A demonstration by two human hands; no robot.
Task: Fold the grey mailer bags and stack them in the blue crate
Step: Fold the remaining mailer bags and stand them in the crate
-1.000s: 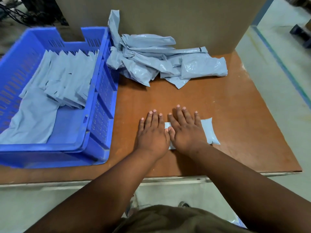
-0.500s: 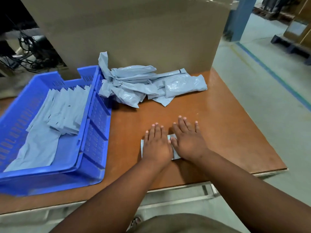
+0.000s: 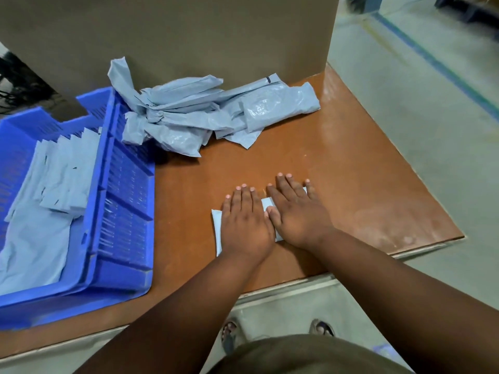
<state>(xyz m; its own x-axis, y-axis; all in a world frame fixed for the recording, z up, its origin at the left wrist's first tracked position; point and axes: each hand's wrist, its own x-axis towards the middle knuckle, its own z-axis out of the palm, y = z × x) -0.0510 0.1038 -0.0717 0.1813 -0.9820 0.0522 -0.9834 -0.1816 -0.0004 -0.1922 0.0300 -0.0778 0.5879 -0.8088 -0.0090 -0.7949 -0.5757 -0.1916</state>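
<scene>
Both my hands lie flat on the folded bag (image 3: 216,225), which rests on the counter (image 3: 351,184) near its front edge, directly in front of me. My left hand (image 3: 244,225) presses the left half and my right hand (image 3: 297,214) presses the right half; the fingers are straight, so neither grip is closed around anything, they only push down. The bag shows only as a pale strip at the left of my left hand, a small patch between the two hands, and a corner by my right little finger. Its long axis runs left to right across me, a little tilted, the right end somewhat farther from me than the left end. The crate (image 3: 127,184) stands at my left, well apart from the bag, and its near wall is between the bag and the folded bags (image 3: 64,182) already lying inside. So the bag must travel to the left and over that wall, and I judge my left hand is the nearer one for this. The bags in the crate seem to lie in an overlapping row, so I would probably turn my bag to match them. The unfolded pile (image 3: 205,114) waits farther back, against the cardboard box (image 3: 189,36).
</scene>
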